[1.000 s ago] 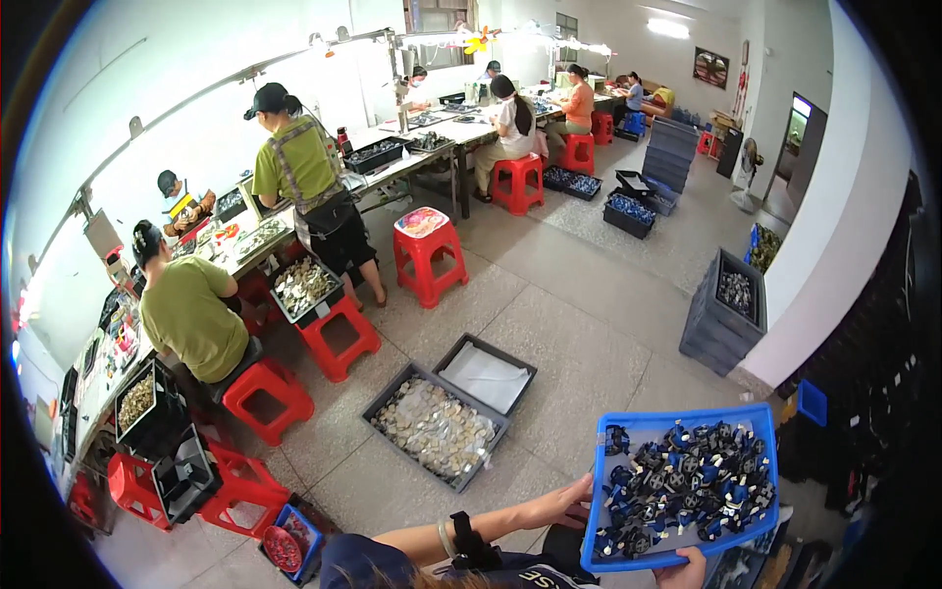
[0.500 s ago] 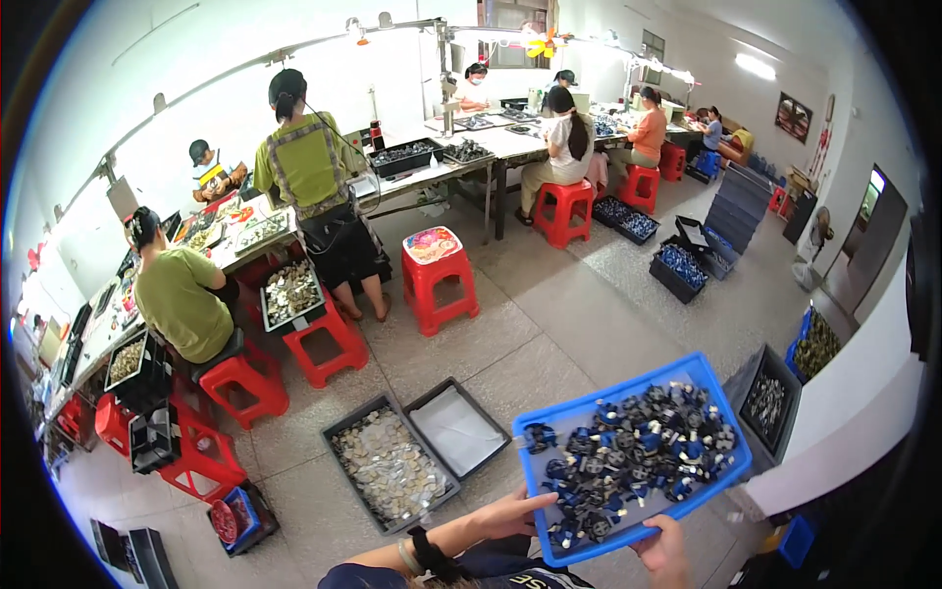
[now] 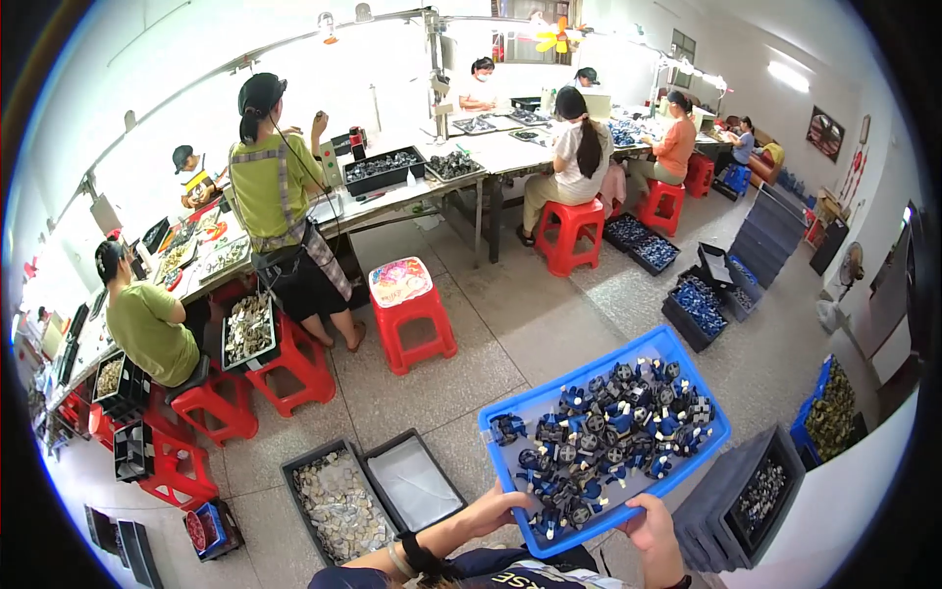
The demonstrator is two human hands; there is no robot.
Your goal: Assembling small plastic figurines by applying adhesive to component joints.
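Note:
A shallow blue plastic tray (image 3: 703, 429) is tilted in front of me, held at its near side. Small black, blue and cream figure-like parts (image 3: 601, 432) lie heaped inside it. My left hand (image 3: 496, 510) grips the tray's left near corner, thumb over the rim. On the near right edge my right hand (image 3: 652, 530) is closed, its thumb on the rim and its other fingers mostly hidden underneath. Left of the tray, on the floor, are a grey bin of pale flat pieces (image 3: 339, 501) and a grey bin lined with a white sheet (image 3: 414, 486).
A red stool (image 3: 412, 319) stands ahead. People sit or stand along a long workbench (image 3: 510, 149). At right are stacked grey bins (image 3: 726, 506) and a blue crate (image 3: 807, 417) of yellowish pieces. Black bins of blue parts (image 3: 697, 309) sit on the floor farther off.
The tray and both hands have shifted slightly left in the view, still together. The benches and stool appear nearer. The standing person has raised a hand.

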